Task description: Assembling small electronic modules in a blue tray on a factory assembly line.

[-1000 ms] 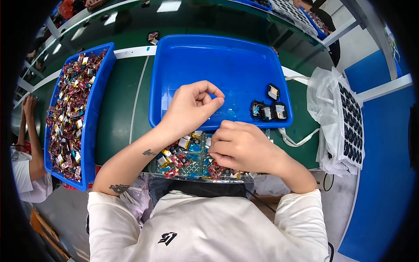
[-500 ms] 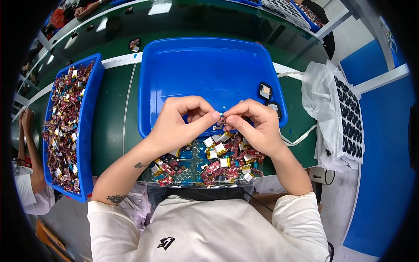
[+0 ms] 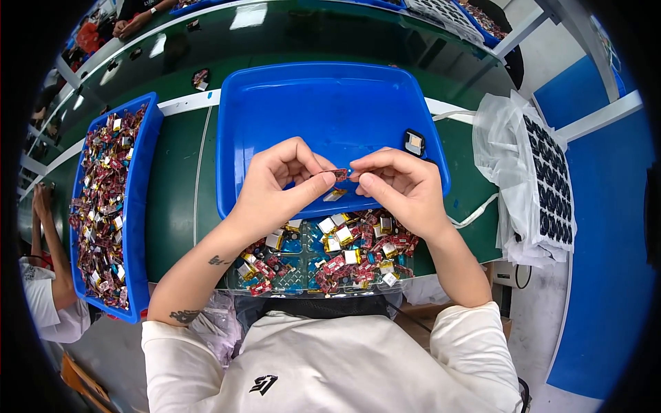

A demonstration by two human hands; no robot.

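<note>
My left hand (image 3: pixel 279 179) pinches a small red circuit board (image 3: pixel 340 175) between thumb and forefinger, above the near part of a blue tray (image 3: pixel 310 110). A silver battery with a yellow edge (image 3: pixel 334 195) hangs just below the board. Close to the board's right end, my right hand (image 3: pixel 403 180) has its thumb and forefinger drawn together. A tiny pale blue bit shows at those fingertips; what they grip is too small to make out. Under my wrists, a clear compartmented plastic tray (image 3: pixel 295 275) holds many red boards with batteries (image 3: pixel 344 237).
A long blue bin (image 3: pixel 141 206) heaped with similar boards stands at left. Black square cases (image 3: pixel 414 142) lie at the blue tray's right side. Stacked trays of black parts (image 3: pixel 547 179) with white wrapping sit at right. Another person's hands (image 3: pixel 43 199) are at far left.
The red board has come into clearer view, and the battery now hangs below it. My right fingertips have moved slightly right, to the board's end. One black case is now mostly hidden.
</note>
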